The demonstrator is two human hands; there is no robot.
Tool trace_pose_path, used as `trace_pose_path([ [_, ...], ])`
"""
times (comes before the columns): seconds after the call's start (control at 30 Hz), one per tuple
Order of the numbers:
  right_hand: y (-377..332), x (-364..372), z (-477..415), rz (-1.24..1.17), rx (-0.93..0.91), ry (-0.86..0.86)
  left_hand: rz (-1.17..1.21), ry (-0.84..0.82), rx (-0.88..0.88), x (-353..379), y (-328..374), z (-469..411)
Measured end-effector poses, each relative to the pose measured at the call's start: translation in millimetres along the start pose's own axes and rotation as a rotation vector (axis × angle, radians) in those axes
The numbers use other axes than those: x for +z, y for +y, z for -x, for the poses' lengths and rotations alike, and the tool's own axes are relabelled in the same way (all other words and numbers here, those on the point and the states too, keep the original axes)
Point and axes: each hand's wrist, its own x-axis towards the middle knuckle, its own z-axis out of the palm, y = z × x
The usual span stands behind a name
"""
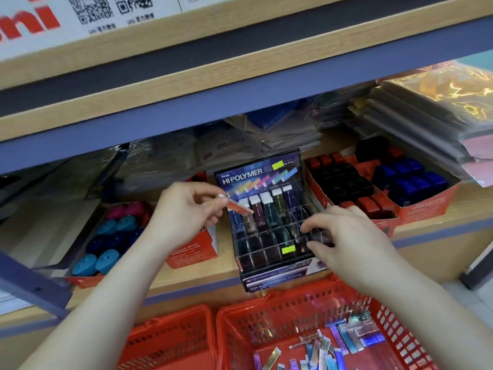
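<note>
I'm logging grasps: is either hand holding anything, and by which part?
The left hand pinches a red slim eraser by its upper end; the right hand seems to hold nothing, its fingertips on the display rack.

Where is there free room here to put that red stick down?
Bare wood of the shelf shows in front of the sharpener box and, it seems, left of it. Front slots of the eraser display look vacant. Crowded: plastic packets behind, loose erasers in the right basket.

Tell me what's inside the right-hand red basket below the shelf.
Loose slim erasers in shiny sleeves lie scattered on the basket floor. The right forearm covers its far right corner, hiding anything there.
</note>
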Motion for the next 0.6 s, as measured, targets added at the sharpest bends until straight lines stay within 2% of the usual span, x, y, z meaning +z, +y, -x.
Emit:
trace_pose_path([
  [0.07, -0.6, 1.3, 0.7, 0.069, -0.023, 0.002, -0.232, 0.025, 0.103, 6.5, -7.1, -5.5],
  [0.13, -0.9, 2.9, 0.8, 0.088, -0.030, -0.008, -0.337, 0.027, 0.184, 13.7, -11.8, -9.7],
  [0.3, -2.4, 6.2, 2.6, 0.074, -0.062, -0.089, -0.487, 0.016, 0.266, 29.4, -19.8, -21.2],
  [0.4, -5.8, 9.5, 4.8, 0.155, -0.089, -0.160, -0.551, 0.044, 0.326, 36.2, -17.9, -25.8],
  [0.6, -5.9, 24.5, 4.9, 0.205, -0.104, -0.067, -0.607, 0.016, 0.446, 50.5, -24.5, -28.5],
])
